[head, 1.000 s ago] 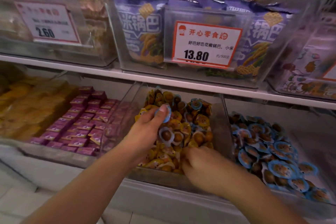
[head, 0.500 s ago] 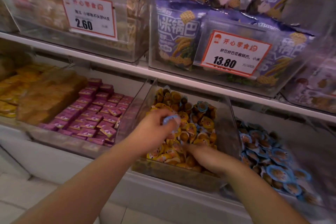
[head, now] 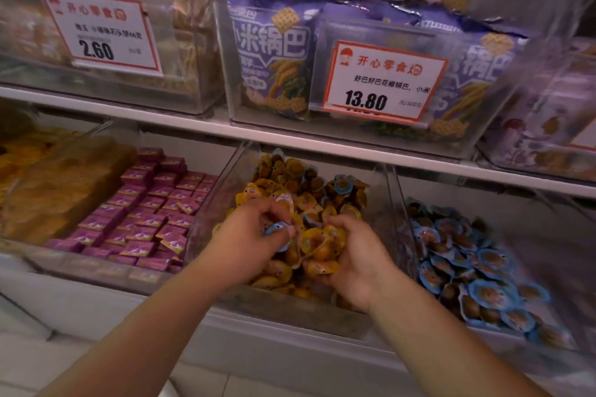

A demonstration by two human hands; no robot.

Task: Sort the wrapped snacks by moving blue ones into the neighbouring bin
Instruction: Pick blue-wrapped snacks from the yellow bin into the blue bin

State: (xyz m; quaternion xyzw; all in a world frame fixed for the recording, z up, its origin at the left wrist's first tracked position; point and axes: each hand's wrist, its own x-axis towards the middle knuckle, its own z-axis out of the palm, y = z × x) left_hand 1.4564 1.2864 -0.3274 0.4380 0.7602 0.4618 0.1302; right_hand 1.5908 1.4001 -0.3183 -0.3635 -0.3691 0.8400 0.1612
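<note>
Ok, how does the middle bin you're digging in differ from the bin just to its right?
Contents: the middle bin holds mostly yellow-wrapped snacks with a few blue ones mixed in, while the right bin shows only blue-wrapped snacks.
Activity: both hands are in the middle bin, the left hand gripping a blue snack, the right hand scooping yellow ones; no hand is in the right bin.
Shared: both are clear plastic bins on the lower shelf.

Two hands [head: 245,237] were in view, two price cards [head: 383,82], and three clear bins [head: 392,203] on the lower shelf; the snacks were too many to count.
</note>
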